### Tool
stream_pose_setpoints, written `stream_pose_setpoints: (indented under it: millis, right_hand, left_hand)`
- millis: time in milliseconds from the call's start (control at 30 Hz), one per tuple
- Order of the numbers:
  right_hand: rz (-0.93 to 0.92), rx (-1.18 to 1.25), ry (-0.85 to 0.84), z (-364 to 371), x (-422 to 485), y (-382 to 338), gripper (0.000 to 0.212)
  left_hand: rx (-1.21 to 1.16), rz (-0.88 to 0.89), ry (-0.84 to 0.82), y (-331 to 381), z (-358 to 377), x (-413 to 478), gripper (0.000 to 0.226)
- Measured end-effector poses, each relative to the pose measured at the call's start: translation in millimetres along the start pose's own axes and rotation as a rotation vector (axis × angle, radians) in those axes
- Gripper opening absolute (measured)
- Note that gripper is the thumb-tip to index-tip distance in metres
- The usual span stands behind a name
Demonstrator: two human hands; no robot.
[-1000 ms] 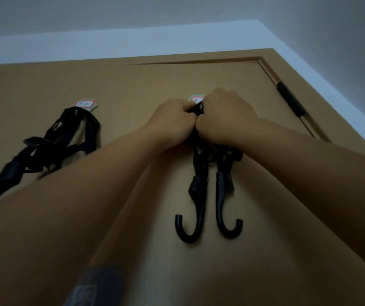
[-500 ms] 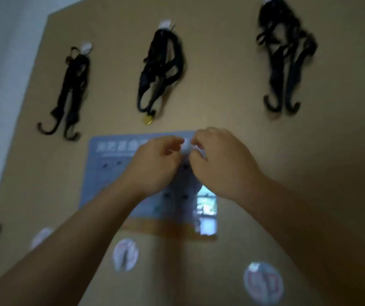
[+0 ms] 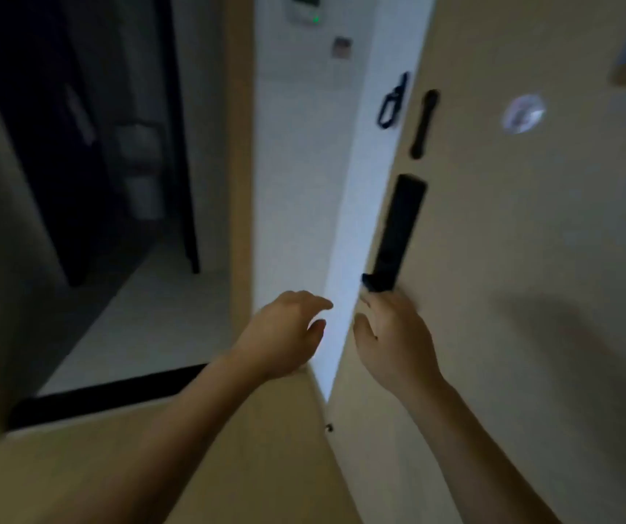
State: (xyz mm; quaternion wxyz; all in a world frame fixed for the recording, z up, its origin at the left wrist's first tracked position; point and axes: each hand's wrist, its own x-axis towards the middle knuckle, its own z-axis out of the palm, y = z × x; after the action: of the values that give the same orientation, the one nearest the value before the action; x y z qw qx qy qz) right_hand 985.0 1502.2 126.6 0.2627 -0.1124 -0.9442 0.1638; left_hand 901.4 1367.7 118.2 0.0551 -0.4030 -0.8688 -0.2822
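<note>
In the head view, a long black lock plate (image 3: 400, 232) sits near the left edge of the door (image 3: 530, 296). Its long axis is nearly upright, with the lower end nearest the hands. The right hand (image 3: 394, 342) reaches just beneath it, fingers loosely spread and holding nothing. The left hand (image 3: 285, 334), just left of it, is relaxed and empty.

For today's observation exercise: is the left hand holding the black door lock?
No, the left hand hangs open with nothing in it, apart from the black door lock, which sits above the right hand.
</note>
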Motion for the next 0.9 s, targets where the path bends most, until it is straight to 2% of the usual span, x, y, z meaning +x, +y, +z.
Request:
stream_pose_setpoints:
  millis: [200,267,400,533,700,800,900]
  right_hand:
    - [-0.065,0.142,-0.268,140,-14,-124,0.035]
    - [-0.122,0.186,-0.354,182,-22,-172,0.039]
    - [-0.271,0.223,-0.554,243,-49,-253,0.042]
    - [-0.470,0.216,-0.737,281,-71,-312,0.044]
    - [-0.614,0.205,-0.847,326,-68,-368,0.044]
    - [-0.657,0.223,-0.870,355,-52,-401,0.052]
    - [-0.722,0.242,-0.881,391,-29,-441,0.047]
  left_hand:
    - [0.089,-0.367,0.048,-153,-47,-132,0.038]
    - [0.143,-0.475,0.019,-194,-61,-178,0.039]
    - [0.171,-0.696,-0.038,-251,-83,-258,0.039]
    - [0.117,-0.887,-0.008,-288,-105,-313,0.039]
    - [0.073,-1.082,0.086,-326,-129,-360,0.037]
    - [0.088,-1.176,0.110,-355,-145,-377,0.037]
    - [0.132,-1.247,0.161,-393,-169,-382,0.037]
